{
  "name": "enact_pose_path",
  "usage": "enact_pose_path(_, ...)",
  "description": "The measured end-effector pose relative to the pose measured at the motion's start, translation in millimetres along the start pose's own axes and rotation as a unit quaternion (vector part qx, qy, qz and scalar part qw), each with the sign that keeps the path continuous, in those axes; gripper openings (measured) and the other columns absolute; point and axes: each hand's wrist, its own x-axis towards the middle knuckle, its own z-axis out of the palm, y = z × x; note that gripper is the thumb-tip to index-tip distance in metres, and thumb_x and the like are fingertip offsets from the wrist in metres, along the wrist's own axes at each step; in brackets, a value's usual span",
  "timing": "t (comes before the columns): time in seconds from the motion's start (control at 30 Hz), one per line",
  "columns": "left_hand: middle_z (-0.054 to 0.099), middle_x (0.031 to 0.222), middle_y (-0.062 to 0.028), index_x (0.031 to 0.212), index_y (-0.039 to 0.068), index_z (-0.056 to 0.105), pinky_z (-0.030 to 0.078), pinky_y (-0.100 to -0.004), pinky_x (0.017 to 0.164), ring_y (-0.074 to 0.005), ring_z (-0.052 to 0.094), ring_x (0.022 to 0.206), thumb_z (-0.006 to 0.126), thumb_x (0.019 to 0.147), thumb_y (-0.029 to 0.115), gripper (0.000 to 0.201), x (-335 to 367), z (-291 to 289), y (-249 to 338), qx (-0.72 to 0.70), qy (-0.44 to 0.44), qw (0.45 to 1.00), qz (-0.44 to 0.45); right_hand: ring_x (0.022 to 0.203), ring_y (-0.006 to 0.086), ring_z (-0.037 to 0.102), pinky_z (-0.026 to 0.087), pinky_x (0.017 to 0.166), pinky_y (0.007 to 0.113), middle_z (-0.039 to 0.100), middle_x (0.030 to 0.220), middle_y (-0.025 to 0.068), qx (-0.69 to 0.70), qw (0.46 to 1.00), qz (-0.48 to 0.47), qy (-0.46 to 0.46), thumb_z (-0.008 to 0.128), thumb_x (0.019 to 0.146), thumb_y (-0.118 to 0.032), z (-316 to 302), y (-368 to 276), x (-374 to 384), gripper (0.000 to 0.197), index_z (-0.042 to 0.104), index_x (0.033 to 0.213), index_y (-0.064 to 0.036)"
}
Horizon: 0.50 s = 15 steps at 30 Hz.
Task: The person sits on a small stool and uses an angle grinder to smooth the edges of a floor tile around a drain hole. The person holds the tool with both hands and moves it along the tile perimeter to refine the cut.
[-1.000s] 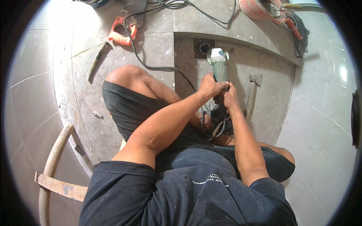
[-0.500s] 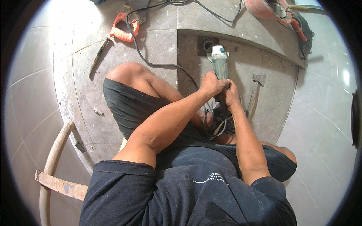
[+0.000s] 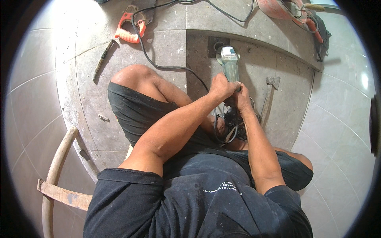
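Observation:
An angle grinder [image 3: 230, 68] with a green body and silver head is in both my hands, pointing away from me. My left hand [image 3: 223, 86] is wrapped round the body's near part. Just behind it, my right hand [image 3: 241, 100] is closed round the rear end; its fingers are partly hidden. The grinder's pale disc [image 3: 219, 55] shows at the left of the head, beside a dark square recess [image 3: 216, 44] in the sunken floor. I cannot tell whether the disc touches the floor. To the right of my hands lies a hatchet [image 3: 272, 84] with a wooden handle.
A black cable [image 3: 166, 68] curves across the floor. An orange-handled saw [image 3: 129, 38] and a thin tool [image 3: 104, 59] lie left. A red container [image 3: 278, 11] stands far right, beyond the raised floor edge [image 3: 285, 55]. A wooden frame [image 3: 59, 158] stands near left.
The grinder and both hands have shifted very slightly up and left. My grip is the same, and the things around have stayed put.

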Motion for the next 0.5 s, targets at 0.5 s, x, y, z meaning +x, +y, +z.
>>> enact_pose_path(0.5,0.074,0.107,-0.0354,0.115,-0.021,0.065,0.066,-0.0452,0.079,-0.038,0.079,0.095,0.087,0.085,0.031,0.064,-4.4,-6.4,0.7,-0.003,0.032,0.999,0.017,0.057,0.0182,0.064,0.051,0.049,0.034,0.064,0.075,0.0077,0.008,1.0,0.009,-0.014,0.08,0.092,-0.034,9.5,-14.3,-4.9,0.043,0.056,0.106,-0.0017)
